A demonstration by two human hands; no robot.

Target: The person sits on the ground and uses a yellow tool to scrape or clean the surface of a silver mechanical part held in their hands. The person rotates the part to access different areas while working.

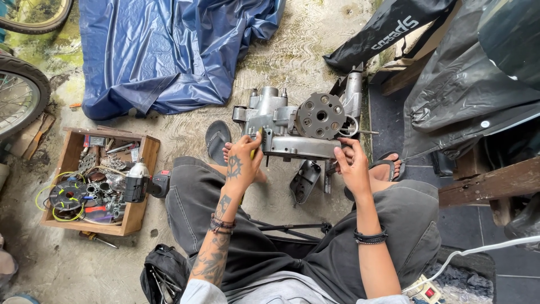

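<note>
At the far left edge of the concrete floor (292, 50), parts of two spoked wheels (19, 93) show. Just right of them stands an open wooden box (147, 152) filled with small metal parts, coloured wires and a round coil plate (68, 196); a cordless drill (143, 183) lies across its right rim. Behind the box, at the floor's far edge, a blue tarpaulin (169, 50) is crumpled. Near the bottom edge lies a black bag (163, 270). The seated person's tattooed left hand (243, 163) is closed around a yellow-handled tool (256, 147), pressed to the left end of a grey metal engine casing (298, 126). The casing stands on the floor between the person's sandalled feet, a perforated round disc (320, 116) on its upper face. The right hand (353, 164) touches the casing's lower right edge, fingers curled on it; whether they pinch anything cannot be told. To the right are black plastic sheeting (478, 79) and a wooden beam (489, 183); a white cable (478, 250) runs to a power strip (427, 290).
</note>
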